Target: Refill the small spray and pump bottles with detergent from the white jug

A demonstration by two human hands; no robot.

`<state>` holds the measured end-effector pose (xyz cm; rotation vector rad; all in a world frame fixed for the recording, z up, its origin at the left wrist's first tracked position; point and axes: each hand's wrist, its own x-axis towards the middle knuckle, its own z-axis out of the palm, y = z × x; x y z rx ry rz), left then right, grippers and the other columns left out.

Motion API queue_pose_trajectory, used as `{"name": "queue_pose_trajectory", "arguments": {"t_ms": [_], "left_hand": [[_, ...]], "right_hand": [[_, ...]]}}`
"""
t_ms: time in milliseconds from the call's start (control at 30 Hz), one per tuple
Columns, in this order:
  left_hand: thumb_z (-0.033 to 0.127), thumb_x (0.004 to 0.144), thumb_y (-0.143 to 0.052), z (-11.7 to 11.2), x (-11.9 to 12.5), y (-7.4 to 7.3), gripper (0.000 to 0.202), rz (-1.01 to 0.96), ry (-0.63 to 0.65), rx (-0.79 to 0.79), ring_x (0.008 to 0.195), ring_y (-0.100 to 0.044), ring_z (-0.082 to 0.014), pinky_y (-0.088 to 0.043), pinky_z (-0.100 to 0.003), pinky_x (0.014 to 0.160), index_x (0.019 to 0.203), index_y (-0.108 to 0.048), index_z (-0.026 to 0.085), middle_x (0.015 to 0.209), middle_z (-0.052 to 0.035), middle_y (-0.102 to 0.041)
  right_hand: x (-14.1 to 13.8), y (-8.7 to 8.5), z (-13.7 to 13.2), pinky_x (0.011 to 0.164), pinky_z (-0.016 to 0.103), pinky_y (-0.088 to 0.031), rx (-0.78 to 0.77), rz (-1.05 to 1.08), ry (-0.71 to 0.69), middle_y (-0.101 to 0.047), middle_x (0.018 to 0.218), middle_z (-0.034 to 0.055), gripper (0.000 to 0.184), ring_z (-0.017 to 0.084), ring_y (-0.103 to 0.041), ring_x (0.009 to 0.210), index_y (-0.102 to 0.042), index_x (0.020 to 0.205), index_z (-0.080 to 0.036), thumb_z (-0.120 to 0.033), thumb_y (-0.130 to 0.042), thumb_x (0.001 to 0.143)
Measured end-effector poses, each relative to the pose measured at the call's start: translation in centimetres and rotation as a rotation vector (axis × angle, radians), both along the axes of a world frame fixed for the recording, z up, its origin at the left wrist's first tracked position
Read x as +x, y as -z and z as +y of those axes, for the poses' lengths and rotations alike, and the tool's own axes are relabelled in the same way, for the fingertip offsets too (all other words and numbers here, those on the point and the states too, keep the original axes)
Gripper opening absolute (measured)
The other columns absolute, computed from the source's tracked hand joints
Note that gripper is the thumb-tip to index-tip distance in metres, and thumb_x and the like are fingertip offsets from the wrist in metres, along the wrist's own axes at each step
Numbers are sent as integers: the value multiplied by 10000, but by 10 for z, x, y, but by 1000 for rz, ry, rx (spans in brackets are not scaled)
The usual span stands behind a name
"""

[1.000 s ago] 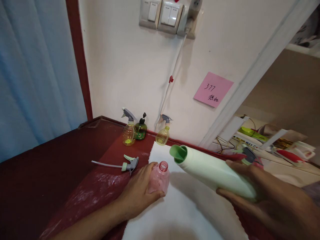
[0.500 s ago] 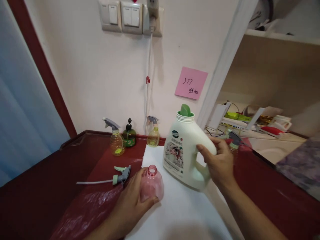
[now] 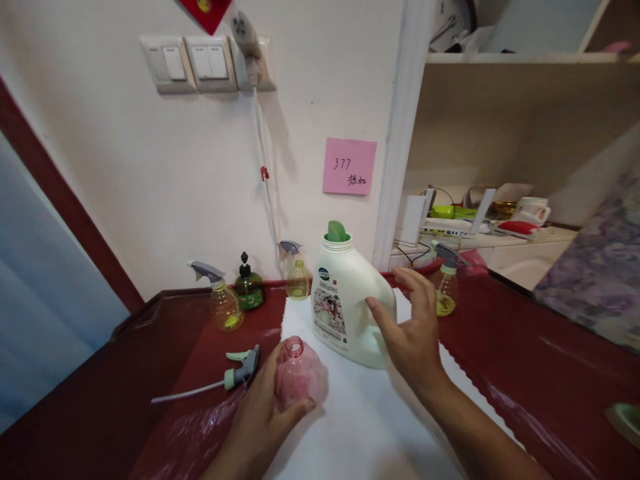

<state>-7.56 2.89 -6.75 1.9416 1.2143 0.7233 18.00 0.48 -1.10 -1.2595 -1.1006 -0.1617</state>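
My left hand (image 3: 260, 417) is wrapped round a small pink uncapped bottle (image 3: 298, 377) that stands on a white cloth (image 3: 360, 420). A white detergent jug (image 3: 345, 303) with its green cap flipped up stands upright on the cloth behind the bottle. My right hand (image 3: 413, 330) hovers just right of the jug's handle, fingers spread and holding nothing. A loose spray trigger head (image 3: 237, 373) with its long tube lies on the red table (image 3: 525, 360) left of the pink bottle.
Along the wall stand a yellow spray bottle (image 3: 223, 303), a dark green pump bottle (image 3: 249, 288) and another yellow spray bottle (image 3: 297, 277); a third spray bottle (image 3: 445, 287) is at the right. A power cord (image 3: 265, 173) hangs down. A cluttered shelf (image 3: 480, 220) lies right.
The jug went from tilted over the pink bottle to standing upright on the cloth, and my right hand has let go of it. My left hand kept hold of the pink bottle.
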Motion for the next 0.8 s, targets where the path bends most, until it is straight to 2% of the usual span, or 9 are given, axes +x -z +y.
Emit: {"name": "queue_pose_trajectory", "arguments": {"t_ms": [100, 200, 300, 400, 500, 567, 667, 733, 800], "left_hand": [[408, 787, -710, 3, -3, 1, 917, 12, 25, 20, 1547, -196, -343, -152, -566, 1255, 1553, -249, 204, 1643, -168, -324], [426, 701, -788, 8, -11, -4, 1124, 43, 45, 30, 1549, -168, -367, -158, -568, 1248, 1602, -159, 185, 1663, -178, -271], [401, 623, -849, 18, -27, -21, 1192, 78, 76, 43, 1526, -238, -394, -202, -555, 1237, 1602, -209, 173, 1653, -176, -296], [419, 632, -855, 32, -51, -40, 1002, 137, 155, 67, 1424, -439, -403, -327, -529, 1188, 1525, -425, 269, 1572, -124, -470], [457, 696, -801, 44, -73, -50, 715, 296, 80, 132, 1300, -569, -399, -421, -503, 1114, 1364, -625, 273, 1411, -120, -641], [396, 737, -757, 48, -80, -49, 571, 428, 34, 185, 1254, -602, -385, -440, -477, 1085, 1286, -686, 255, 1337, -120, -692], [250, 755, -693, 48, -81, -41, 477, 597, 33, 213, 1203, -636, -349, -437, -427, 1061, 1231, -715, 279, 1267, -98, -732], [200, 757, -659, 46, -77, -36, 441, 677, 24, 215, 1161, -661, -333, -443, -403, 1034, 1184, -732, 285, 1210, -99, -755], [179, 773, -622, 44, -72, -33, 394, 718, 4, 231, 1116, -683, -322, -454, -389, 1000, 1134, -745, 275, 1149, -111, -770]], "right_hand": [[-27, 4, -18, 1007, 470, -469, 52, -46, -131, -591, 1231, 75, 383, 254, -568, 1164, -545, 1259, -279, -311, -645, 891], [-49, 15, -26, 987, 439, -474, -113, 114, -349, -616, 1171, 56, 306, 226, -585, 1109, -543, 1234, -276, -337, -582, 936], [-59, 29, -27, 990, 439, -482, -217, 205, -431, -638, 1160, 68, 305, 225, -601, 1106, -552, 1225, -245, -382, -546, 954], [-65, 41, -25, 1050, 471, -459, -341, 239, -523, -619, 1294, 97, 529, 262, -577, 1211, -530, 1303, -226, -420, -701, 841], [-74, 50, -22, 1179, 499, -333, -558, 264, -628, -458, 1532, 127, 987, 309, -418, 1415, -405, 1465, -215, -362, -888, 617], [-81, 56, -19, 1213, 489, -283, -644, 245, -664, -384, 1594, 136, 1138, 315, -345, 1469, -337, 1522, -201, -321, -920, 552], [-89, 65, -17, 1203, 462, -309, -649, 180, -683, -438, 1563, 133, 1011, 295, -397, 1440, -371, 1518, -181, -295, -859, 640], [-92, 69, -16, 1192, 458, -329, -621, 136, -677, -485, 1525, 129, 880, 285, -442, 1404, -411, 1497, -176, -287, -795, 712], [-92, 71, -17, 1188, 468, -336, -604, 112, -671, -495, 1515, 130, 840, 289, -455, 1389, -420, 1490, -175, -286, -768, 734]]}}
